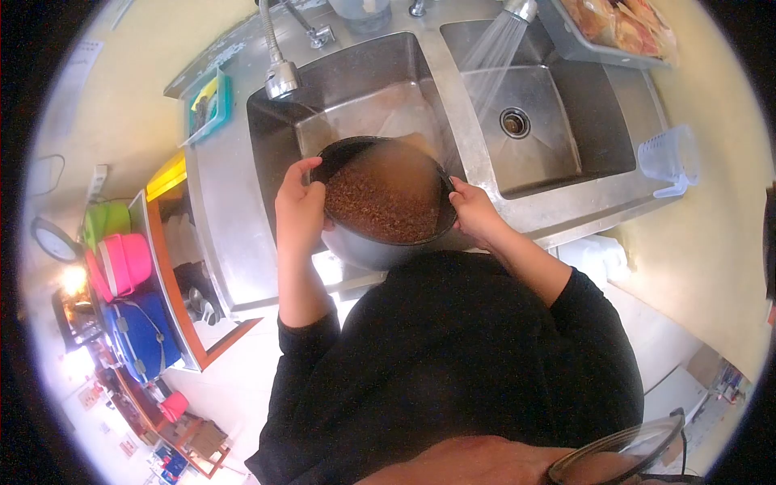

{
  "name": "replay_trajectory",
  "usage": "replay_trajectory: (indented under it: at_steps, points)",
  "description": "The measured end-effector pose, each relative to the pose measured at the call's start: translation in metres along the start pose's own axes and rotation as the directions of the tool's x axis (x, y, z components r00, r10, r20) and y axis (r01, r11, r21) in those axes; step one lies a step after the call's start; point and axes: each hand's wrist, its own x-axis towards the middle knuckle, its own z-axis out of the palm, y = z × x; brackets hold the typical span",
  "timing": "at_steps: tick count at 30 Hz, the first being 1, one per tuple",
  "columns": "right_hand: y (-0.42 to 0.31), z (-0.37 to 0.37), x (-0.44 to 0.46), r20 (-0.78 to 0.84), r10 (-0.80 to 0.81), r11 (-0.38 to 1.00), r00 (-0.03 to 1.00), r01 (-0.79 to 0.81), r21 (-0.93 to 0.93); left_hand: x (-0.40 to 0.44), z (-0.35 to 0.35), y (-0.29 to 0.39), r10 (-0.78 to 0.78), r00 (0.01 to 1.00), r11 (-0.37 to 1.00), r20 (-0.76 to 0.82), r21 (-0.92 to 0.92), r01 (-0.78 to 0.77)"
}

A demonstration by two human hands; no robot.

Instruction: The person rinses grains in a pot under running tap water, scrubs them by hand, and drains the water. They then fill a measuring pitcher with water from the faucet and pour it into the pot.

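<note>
A dark round pot [364,249] is tilted over the near edge of the left sink basin [356,105]. Inside it lie reddish-brown grains or beans [380,206] under brownish, cloudy water. My left hand [301,202] grips the pot's left rim, thumb and fingers closed on it. On the right rim, my right hand [477,212] holds the pot with its fingers pressed together. The hanging spray faucet [282,79] is above the left basin, beyond the pot, and no flow from it can be made out.
Water sprays from a second faucet head [521,10] into the right basin [541,105]. A grey tray [610,55] with bagged food stands at the top right. A clear measuring jug [669,160] sits on the right edge, a teal container [208,107] on the left.
</note>
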Motion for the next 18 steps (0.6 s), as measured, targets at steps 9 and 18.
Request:
replay_trajectory:
  at_steps: [9, 18]
  points:
    - [-0.005, 0.001, -0.004, 0.003, 0.088, 0.996, 0.996, -0.088, -0.006, -0.002, 0.002, 0.007, -0.004, 1.000, 1.000, 0.013, -0.028, 0.005]
    - [-0.003, -0.001, -0.003, 0.047, 0.027, 1.000, 0.999, -0.026, -0.017, -0.001, 0.003, 0.007, 0.008, 1.000, 1.000, 0.013, 0.001, -0.008]
